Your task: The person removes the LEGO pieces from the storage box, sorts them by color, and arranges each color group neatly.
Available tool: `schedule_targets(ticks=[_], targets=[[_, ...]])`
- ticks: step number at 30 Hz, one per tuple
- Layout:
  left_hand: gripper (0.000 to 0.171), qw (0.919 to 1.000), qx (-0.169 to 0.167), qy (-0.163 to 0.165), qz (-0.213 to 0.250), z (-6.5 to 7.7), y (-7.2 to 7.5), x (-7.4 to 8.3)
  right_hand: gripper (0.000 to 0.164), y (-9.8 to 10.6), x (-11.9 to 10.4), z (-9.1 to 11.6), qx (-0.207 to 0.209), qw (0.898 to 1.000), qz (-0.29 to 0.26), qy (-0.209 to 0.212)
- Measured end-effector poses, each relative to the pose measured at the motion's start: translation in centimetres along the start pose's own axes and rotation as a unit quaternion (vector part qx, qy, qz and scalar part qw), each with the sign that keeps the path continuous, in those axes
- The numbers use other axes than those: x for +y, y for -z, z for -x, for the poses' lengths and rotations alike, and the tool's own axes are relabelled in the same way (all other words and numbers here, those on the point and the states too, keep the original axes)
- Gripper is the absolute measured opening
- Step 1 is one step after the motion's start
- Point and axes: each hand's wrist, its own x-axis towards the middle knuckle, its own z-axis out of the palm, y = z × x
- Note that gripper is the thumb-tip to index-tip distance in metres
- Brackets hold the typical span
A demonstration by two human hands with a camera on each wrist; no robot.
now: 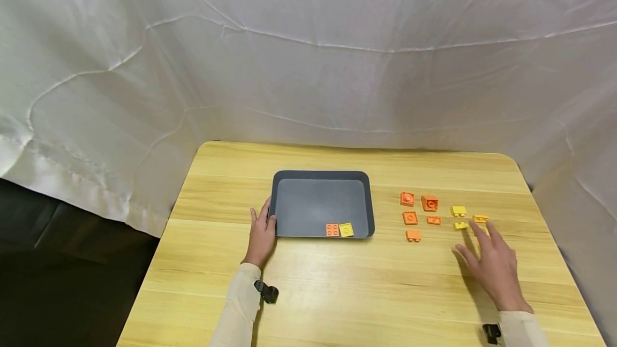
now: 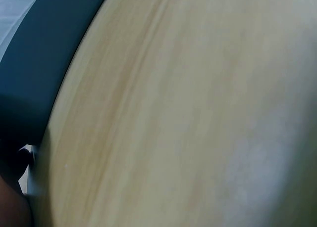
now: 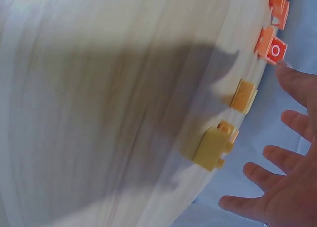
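Note:
My left hand [image 1: 260, 240] touches the left side of a dark grey tray [image 1: 320, 174], its fingers fairly straight along the rim. Inside the tray's front edge lie an orange brick [image 1: 332, 229] and a flat yellow brick [image 1: 346, 229], side by side. My right hand [image 1: 495, 266] hovers with spread fingers just in front of several yellow bricks [image 1: 458, 211], holding nothing. Its fingertips overlap part of that group in the head view. The right wrist view shows a larger yellow brick [image 3: 210, 148] and a smaller one [image 3: 242, 96] beyond the spread fingers.
Between tray and yellow group lie several orange bricks [image 1: 410, 218], including a taller hollow one [image 1: 430, 203]. Everything stands on a wooden table [image 1: 337, 299] with rounded far corners. A pale grey curtain [image 1: 313, 84] hangs behind it and along both sides.

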Motion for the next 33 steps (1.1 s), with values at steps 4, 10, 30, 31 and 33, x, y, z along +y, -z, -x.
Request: schedule_targets(ticks=[4, 10, 30, 31, 33], targets=[[0.054, 1.0, -0.001, 0.001, 0.0, 0.0, 0.0, 0.1, 0.071, -0.1, -0.9, -0.3, -0.007, 1.0, 0.003, 0.005], [0.054, 1.0, -0.001, 0.0, 0.0, 0.0, 0.1, 0.1, 0.074, -0.4, -2.8, -1.0, -0.01, 1.0, -0.004, 0.021], [0.053, 0.9997, 0.011, -0.021, -0.007, 0.1, -0.2, 0.1, 0.079, -3.6, -9.0, -4.1, 0.01, 0.988, -0.011, 0.151], [0.053, 0.9997, 0.012, -0.022, -0.008, 0.1, -0.2, 0.1, 0.079, -3.7, -9.5, -4.3, 0.01, 0.988, -0.011, 0.156], [0.053, 0.9997, 0.011, -0.02, -0.008, 0.2, -0.2, 0.1, 0.078, -4.1, -10.2, -4.6, 0.012, 0.985, -0.007, 0.169]])
